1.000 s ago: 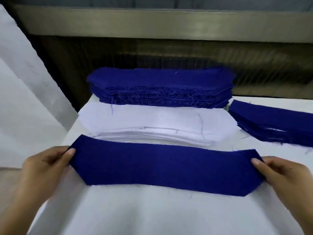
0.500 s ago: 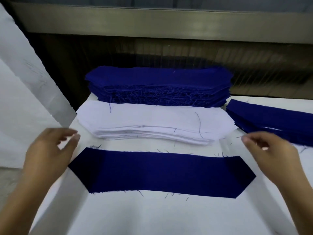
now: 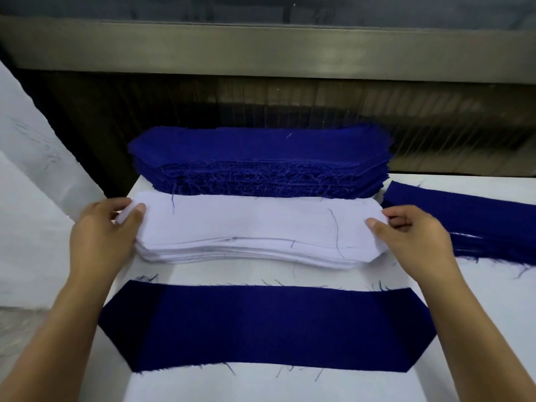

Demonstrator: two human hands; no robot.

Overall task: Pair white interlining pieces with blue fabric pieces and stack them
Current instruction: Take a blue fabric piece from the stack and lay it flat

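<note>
Two hands, left hand [image 3: 100, 236] and right hand [image 3: 413, 239], pinch seemingly the top white interlining piece [image 3: 255, 224], thread-flecked.

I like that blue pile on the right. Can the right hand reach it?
Probably yes. The right hand sits right beside the low pile of dark blue fabric pieces, nothing between them, though it pinches the top white interlining piece.
</note>
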